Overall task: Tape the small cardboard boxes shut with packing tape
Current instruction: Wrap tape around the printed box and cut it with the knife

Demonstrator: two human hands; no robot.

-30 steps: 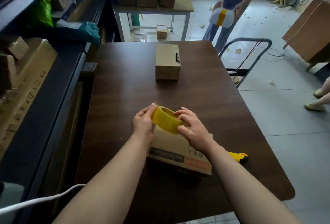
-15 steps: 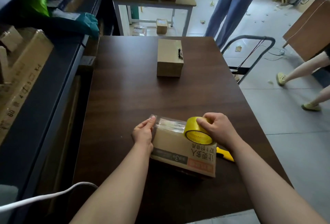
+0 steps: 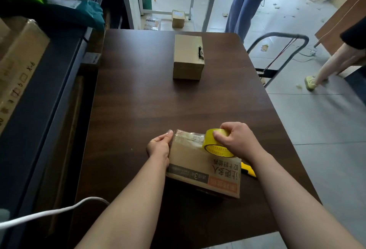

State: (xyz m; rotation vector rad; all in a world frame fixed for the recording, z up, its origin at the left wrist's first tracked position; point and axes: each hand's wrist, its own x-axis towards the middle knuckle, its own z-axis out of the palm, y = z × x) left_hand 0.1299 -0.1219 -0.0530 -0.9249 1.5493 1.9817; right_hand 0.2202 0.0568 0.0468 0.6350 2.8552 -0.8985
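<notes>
We take the printed box (image 3: 198,166), lying flat on the dark table (image 3: 138,100), as our mark. Well to its left and nearer to us, a white cable (image 3: 49,212) curves in from the edge of view. Against the box's left side we see the left hand (image 3: 159,146), thumb and fingertips narrowed to a pinch on the loose end of a clear strip of tape (image 3: 188,137) at the far left corner. That strip runs rightward along the box's far top edge to the yellow tape roll (image 3: 215,143), which stands tilted on the far right part of the box. The right hand (image 3: 238,141) grips the roll, fingers curled over its rim. Just right of the box a yellow knife (image 3: 249,171) pokes out from under the right forearm; we cannot tell whether it touches the box. Well beyond the printed box sits a plain box (image 3: 188,58), apart from everything else. Farther right of the printed box, off the table, stands a metal cart handle (image 3: 283,34).
</notes>
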